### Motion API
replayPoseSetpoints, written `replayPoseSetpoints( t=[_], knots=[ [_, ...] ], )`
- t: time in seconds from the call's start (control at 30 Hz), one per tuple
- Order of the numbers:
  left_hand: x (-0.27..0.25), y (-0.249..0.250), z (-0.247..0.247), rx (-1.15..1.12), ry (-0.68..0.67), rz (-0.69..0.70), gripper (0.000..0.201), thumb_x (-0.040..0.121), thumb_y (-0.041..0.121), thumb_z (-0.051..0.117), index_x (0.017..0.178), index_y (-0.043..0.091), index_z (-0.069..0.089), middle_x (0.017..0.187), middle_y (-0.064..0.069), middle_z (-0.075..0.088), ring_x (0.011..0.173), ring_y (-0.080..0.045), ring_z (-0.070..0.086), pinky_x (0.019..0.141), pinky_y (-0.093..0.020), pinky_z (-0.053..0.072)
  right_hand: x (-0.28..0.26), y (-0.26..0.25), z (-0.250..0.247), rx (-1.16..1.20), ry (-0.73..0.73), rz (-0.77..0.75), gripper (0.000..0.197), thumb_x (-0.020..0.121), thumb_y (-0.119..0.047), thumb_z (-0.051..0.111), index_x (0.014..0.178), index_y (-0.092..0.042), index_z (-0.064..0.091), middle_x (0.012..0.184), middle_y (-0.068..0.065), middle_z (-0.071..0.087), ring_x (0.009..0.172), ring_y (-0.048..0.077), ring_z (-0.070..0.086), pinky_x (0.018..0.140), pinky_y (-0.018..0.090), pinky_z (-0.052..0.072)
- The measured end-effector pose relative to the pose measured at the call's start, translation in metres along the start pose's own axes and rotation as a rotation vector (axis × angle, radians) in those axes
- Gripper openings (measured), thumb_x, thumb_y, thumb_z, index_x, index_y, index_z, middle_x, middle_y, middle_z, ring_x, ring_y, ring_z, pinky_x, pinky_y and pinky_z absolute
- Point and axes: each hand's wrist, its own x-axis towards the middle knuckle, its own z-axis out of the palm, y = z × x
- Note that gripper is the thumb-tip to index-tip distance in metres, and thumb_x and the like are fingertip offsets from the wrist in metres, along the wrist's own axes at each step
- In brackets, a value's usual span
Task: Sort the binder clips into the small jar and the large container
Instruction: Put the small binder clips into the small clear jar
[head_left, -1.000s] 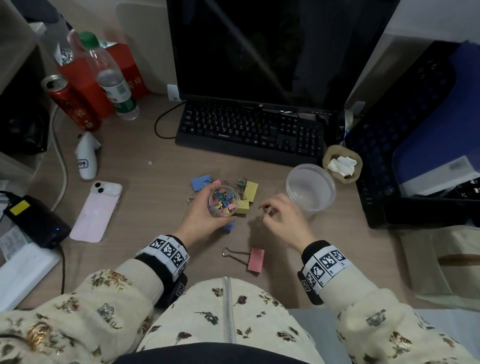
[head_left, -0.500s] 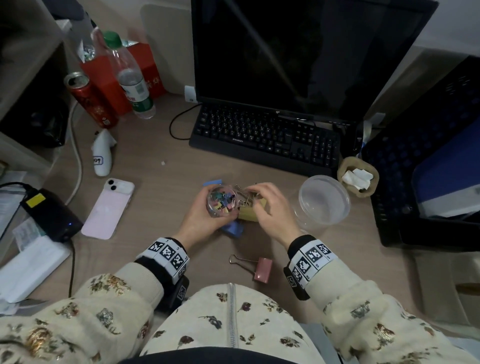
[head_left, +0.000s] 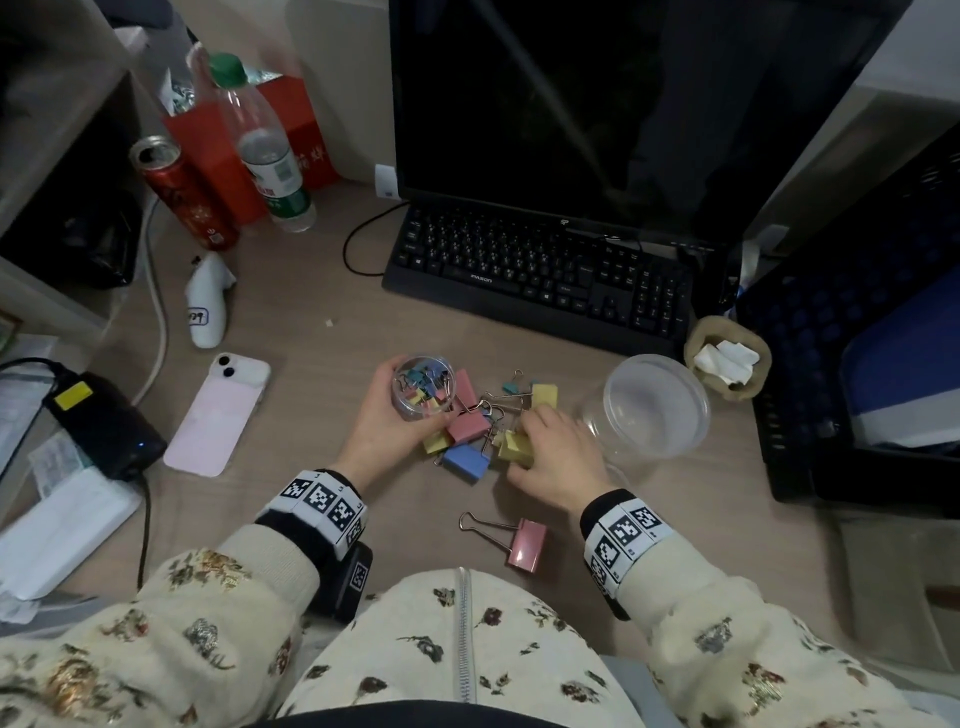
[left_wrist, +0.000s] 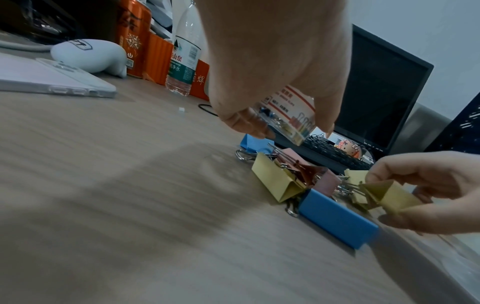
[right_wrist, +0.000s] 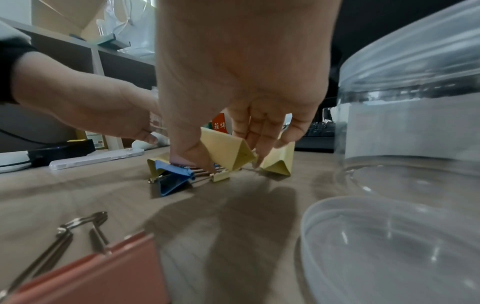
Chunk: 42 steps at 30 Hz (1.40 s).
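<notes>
The left hand grips the small jar, a clear one filled with little coloured binder clips, and holds it a bit above the bench, as the left wrist view shows. The jar's open mouth faces up toward the head camera.

The right hand pinches a yellow clip between thumb and fingers; this clip is large, and it is raised slightly off the bench at the right edge of the pile. In the right wrist view the thumb presses one side of it and the fingers the other.

The pile of large clips lies on the bench between the two hands. In it are a blue clip, a pink one, and another yellow one farther back, with a small teal clip near that. Their wire handles cross each other. One more pink clip lies alone, nearer to the person and well apart from the pile.

The large container stands to the right of the right hand, clear and open, and nothing can be seen inside it. A clear lid lies on the bench just beside it, toward the person.

Behind are a black keyboard and a dark monitor. On the left lie a pink phone, a red can and a water bottle.
</notes>
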Motion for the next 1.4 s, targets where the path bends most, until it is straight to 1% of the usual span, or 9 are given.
replayPoseSetpoints(
  t=[0.3, 0.43, 0.57, 0.67, 0.83, 0.93, 1.07, 1.2, 1.4],
  knots=[
    [-0.001, 0.000, 0.006, 0.002, -0.026, -0.003, 0.081, 0.067, 0.015, 0.087, 0.133, 0.021, 0.040, 0.108, 0.021, 0.051, 0.102, 0.000, 0.054, 0.102, -0.030, 0.045, -0.037, 0.006, 0.002, -0.039, -0.142, -0.164, 0.044, 0.082, -0.047, 0.060, 0.118, -0.022, 0.052, 0.116, -0.006, 0.050, 0.103, 0.011, 0.043, 0.094, 0.030, 0.038],
    [-0.002, 0.000, 0.007, 0.001, -0.034, -0.010, 0.081, 0.066, 0.014, 0.088, 0.132, 0.020, 0.040, 0.106, 0.021, 0.051, 0.098, 0.008, 0.052, 0.100, -0.027, 0.044, -0.034, 0.006, 0.000, -0.041, -0.161, -0.178, 0.058, 0.083, -0.062, 0.039, 0.122, -0.022, 0.055, 0.115, -0.005, 0.054, 0.107, 0.014, 0.048, 0.090, 0.031, 0.036],
    [-0.001, -0.005, 0.005, 0.009, -0.042, -0.020, 0.081, 0.065, 0.019, 0.089, 0.128, 0.026, 0.040, 0.109, 0.021, 0.053, 0.102, 0.006, 0.053, 0.101, -0.028, 0.045, -0.018, 0.009, -0.004, 0.142, 0.003, -0.086, 0.032, 0.094, -0.037, 0.048, 0.118, -0.019, 0.057, 0.114, -0.004, 0.056, 0.108, 0.015, 0.052, 0.090, 0.030, 0.043],
    [-0.001, -0.005, 0.007, 0.011, -0.045, -0.025, 0.086, 0.063, 0.024, 0.090, 0.133, 0.024, 0.040, 0.111, 0.023, 0.052, 0.103, 0.006, 0.053, 0.099, -0.027, 0.044, 0.007, 0.010, -0.011, 0.215, 0.069, 0.056, 0.040, 0.094, -0.028, 0.051, 0.132, -0.015, 0.049, 0.129, 0.002, 0.050, 0.118, 0.019, 0.049, 0.100, 0.035, 0.044],
    [0.000, -0.004, 0.011, 0.002, -0.064, -0.038, 0.090, 0.061, 0.030, 0.090, 0.135, 0.025, 0.040, 0.115, 0.022, 0.053, 0.106, 0.005, 0.053, 0.097, -0.025, 0.043, 0.046, 0.004, -0.024, 0.130, 0.064, 0.109, 0.045, 0.095, -0.033, 0.050, 0.135, -0.011, 0.045, 0.134, 0.007, 0.046, 0.123, 0.023, 0.044, 0.100, 0.037, 0.041],
    [-0.001, 0.000, 0.012, -0.011, -0.080, -0.048, 0.089, 0.060, 0.031, 0.090, 0.133, 0.029, 0.040, 0.116, 0.022, 0.054, 0.106, 0.005, 0.055, 0.092, -0.019, 0.045, 0.065, 0.003, -0.022, 0.048, 0.021, 0.209, 0.056, 0.092, -0.047, 0.051, 0.135, -0.012, 0.041, 0.136, 0.009, 0.043, 0.121, 0.029, 0.045, 0.093, 0.044, 0.048],
    [-0.003, 0.006, 0.010, -0.020, -0.092, -0.054, 0.094, 0.053, 0.043, 0.089, 0.131, 0.034, 0.038, 0.114, 0.023, 0.053, 0.102, 0.009, 0.054, 0.083, -0.011, 0.042, 0.078, 0.002, -0.012, -0.040, -0.065, 0.303, 0.071, 0.087, -0.062, 0.050, 0.137, -0.013, 0.034, 0.134, 0.011, 0.038, 0.113, 0.035, 0.052, 0.076, 0.038, 0.046],
    [0.001, 0.002, 0.008, 0.019, -0.071, -0.058, 0.090, 0.064, 0.027, 0.090, 0.137, 0.030, 0.037, 0.114, 0.023, 0.053, 0.102, 0.011, 0.053, 0.082, -0.010, 0.040, 0.085, 0.000, 0.001, -0.016, -0.026, 0.257, 0.058, 0.092, -0.057, 0.047, 0.127, -0.011, 0.039, 0.125, 0.013, 0.042, 0.097, 0.036, 0.059, 0.064, 0.037, 0.045],
    [0.002, 0.000, 0.010, 0.029, -0.080, -0.079, 0.087, 0.059, 0.038, 0.089, 0.128, 0.040, 0.037, 0.111, 0.029, 0.051, 0.103, 0.010, 0.051, 0.091, -0.021, 0.042, 0.082, 0.003, 0.010, -0.002, -0.015, 0.166, 0.029, 0.100, -0.030, 0.042, 0.121, -0.010, 0.043, 0.118, 0.015, 0.047, 0.093, 0.038, 0.059, 0.067, 0.042, 0.049]
  ],
)
